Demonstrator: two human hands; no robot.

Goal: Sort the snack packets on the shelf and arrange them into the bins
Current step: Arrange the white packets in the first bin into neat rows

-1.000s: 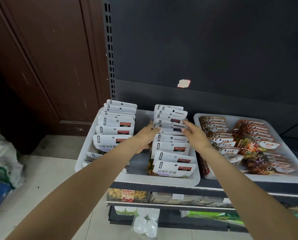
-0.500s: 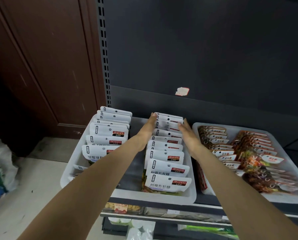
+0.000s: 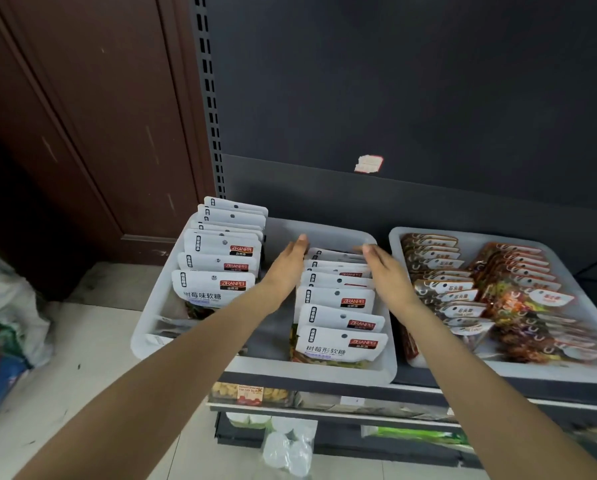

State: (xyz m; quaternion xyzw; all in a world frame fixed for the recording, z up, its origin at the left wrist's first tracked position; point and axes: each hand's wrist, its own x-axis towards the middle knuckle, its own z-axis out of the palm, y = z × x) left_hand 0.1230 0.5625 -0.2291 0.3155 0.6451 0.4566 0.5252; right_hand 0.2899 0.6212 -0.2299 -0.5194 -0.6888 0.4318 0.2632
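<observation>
A white bin (image 3: 310,370) on the shelf holds two rows of white ZIRANPEI snack packets: a left row (image 3: 217,258) and a right row (image 3: 338,306). My left hand (image 3: 286,265) lies flat against the left side of the right row, fingers straight. My right hand (image 3: 387,271) lies flat on that row's right side, near its back end. Neither hand grips a packet. A second white bin (image 3: 567,372) to the right holds rows of orange and brown snack packets (image 3: 480,292).
The dark shelf back panel (image 3: 394,98) rises behind the bins. A brown door (image 3: 82,116) stands to the left. Bags (image 3: 2,323) lie on the floor at left. A lower shelf (image 3: 324,407) carries more goods.
Both hands slid from the middle of the right row to its back end, straightening along its sides. The view tilted and shifted a little.
</observation>
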